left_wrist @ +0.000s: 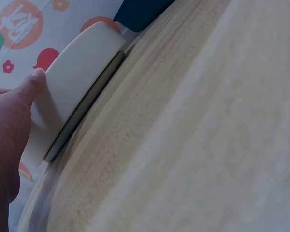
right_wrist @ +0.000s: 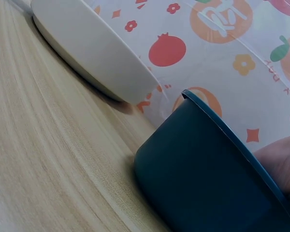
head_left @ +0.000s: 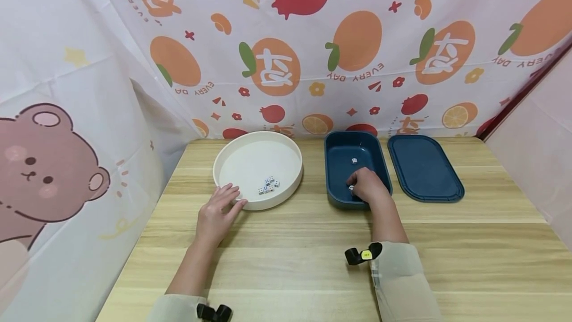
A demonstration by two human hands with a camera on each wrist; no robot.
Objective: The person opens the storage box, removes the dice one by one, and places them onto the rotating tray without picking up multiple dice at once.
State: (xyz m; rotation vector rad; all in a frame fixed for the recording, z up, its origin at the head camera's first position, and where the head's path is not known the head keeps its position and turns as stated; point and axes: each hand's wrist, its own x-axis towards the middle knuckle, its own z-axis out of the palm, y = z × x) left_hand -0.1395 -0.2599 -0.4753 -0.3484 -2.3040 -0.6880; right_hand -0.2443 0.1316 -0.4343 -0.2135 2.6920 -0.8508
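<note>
A round white tray [head_left: 256, 156] holds several small white dice [head_left: 268, 186] near its front right side. At the tray's front left rim, my left hand [head_left: 214, 216] rests with fingers and thumb spread; the left wrist view shows the thumb [left_wrist: 35, 83] against the outer wall. My right hand [head_left: 369, 185] reaches down into a dark blue rectangular box [head_left: 331, 163], fingers curled. A die [head_left: 351, 188] shows at its fingertips, seemingly pinched. Another die [head_left: 354, 161] lies farther back on the box floor. In the right wrist view, the box wall hides the fingertips.
To the right of the box, a flat dark blue lid [head_left: 426, 168] lies on the wooden table [head_left: 286, 257]. A fruit-print cloth [head_left: 308, 98] hangs right behind the table's back edge. A bear-print cloth [head_left: 120, 128] hangs on the left.
</note>
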